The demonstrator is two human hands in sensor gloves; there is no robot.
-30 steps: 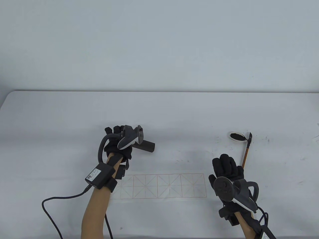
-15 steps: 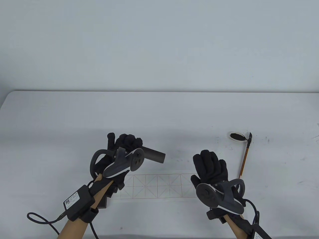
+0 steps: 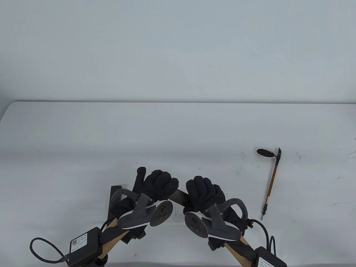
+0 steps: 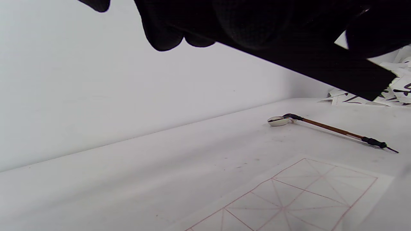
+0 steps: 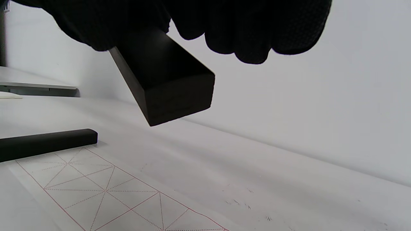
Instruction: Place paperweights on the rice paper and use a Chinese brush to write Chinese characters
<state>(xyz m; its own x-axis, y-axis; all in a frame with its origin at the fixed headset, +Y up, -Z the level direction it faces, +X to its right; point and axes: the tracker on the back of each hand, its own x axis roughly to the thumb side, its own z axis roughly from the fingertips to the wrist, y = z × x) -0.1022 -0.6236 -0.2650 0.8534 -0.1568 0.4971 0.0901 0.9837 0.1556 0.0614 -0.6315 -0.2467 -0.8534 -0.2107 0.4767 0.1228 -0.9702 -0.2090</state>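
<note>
A dark bar paperweight (image 3: 178, 195) hangs above the rice paper, held at both ends. My left hand (image 3: 160, 182) grips its left part, index finger sticking out. My right hand (image 3: 203, 189) curls over its right end; the right wrist view shows the bar's square end (image 5: 173, 83) jutting from under my fingers (image 5: 257, 32). The red-gridded rice paper (image 5: 112, 192) lies flat below, mostly hidden by my hands in the table view. A second black paperweight (image 5: 48, 144) lies across the paper's left end. The brush (image 3: 272, 180) lies to the right, tip at a small ink dish (image 3: 264, 152).
Ink specks mark the white table (image 3: 178, 125) around the dish. Sheets with written characters (image 4: 395, 93) pile up at the table's far right edge. My glove cables (image 3: 44, 250) trail off the near edge. Another table top (image 5: 32, 85) shows beyond the left side.
My left hand carried the paperweight right and toward the near edge, over the paper. My right hand moved left from beside the brush and took hold of the bar's free end.
</note>
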